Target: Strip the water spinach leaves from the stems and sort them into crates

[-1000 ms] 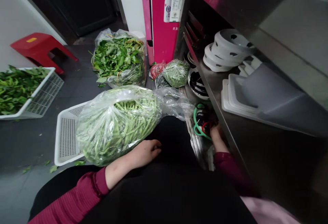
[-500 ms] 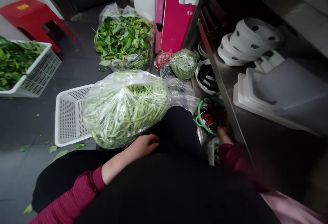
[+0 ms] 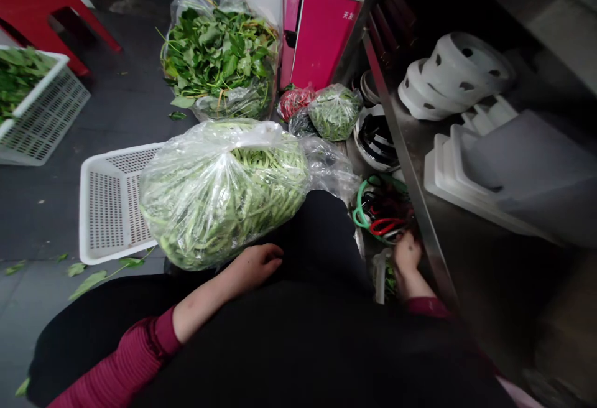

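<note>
My left hand (image 3: 256,265) rests on my dark-clothed thigh, at the near edge of a big clear plastic bag of long green beans (image 3: 228,203). Its fingers lie loosely out with nothing in them. My right hand (image 3: 407,254) is low on the right, at the near rim of a green basket (image 3: 361,199) full of tools. Its fingers are closed at a pair of red-handled scissors (image 3: 386,226); the fingertips are partly hidden. The bean bag leans over a white perforated basket (image 3: 105,209).
A metal shelf (image 3: 410,165) with white containers (image 3: 461,78) overhangs my right hand. Leafy greens (image 3: 219,53) fill a bag ahead, near smaller vegetable bags (image 3: 336,112). At left stand a white crate (image 3: 51,109) of greens and a red stool (image 3: 41,4). Loose leaves (image 3: 91,282) lie on the floor.
My right hand has drawn back toward me from inside the green basket, and the red handles have shifted with it. My left hand stays on my thigh; the view has turned slightly.
</note>
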Motion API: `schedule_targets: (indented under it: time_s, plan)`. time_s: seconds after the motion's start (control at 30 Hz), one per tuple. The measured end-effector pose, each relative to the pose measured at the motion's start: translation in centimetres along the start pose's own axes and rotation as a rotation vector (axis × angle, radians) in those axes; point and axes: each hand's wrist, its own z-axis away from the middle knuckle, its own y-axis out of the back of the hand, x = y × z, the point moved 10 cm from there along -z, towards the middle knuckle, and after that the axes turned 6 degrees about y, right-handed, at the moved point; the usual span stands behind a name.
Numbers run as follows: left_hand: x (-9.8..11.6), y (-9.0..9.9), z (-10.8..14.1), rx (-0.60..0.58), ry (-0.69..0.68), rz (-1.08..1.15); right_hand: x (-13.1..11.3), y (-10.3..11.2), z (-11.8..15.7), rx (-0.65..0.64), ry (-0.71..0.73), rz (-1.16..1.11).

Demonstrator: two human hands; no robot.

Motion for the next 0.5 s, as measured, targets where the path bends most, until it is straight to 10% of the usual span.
schedule_targets:
  time_s: [0.27, 0.5]
  plan:
    - [6.1, 4.1, 0.8, 0.305, -0.173, -0.011, -6.5, -6.1, 9.0, -0.308, -0.100, -0.698]
    - [12.0, 4.8, -0.1, 0.501, -0.320, -0.006, -9.7, -6.3, 9.3, -0.407, -0.227, -0.770]
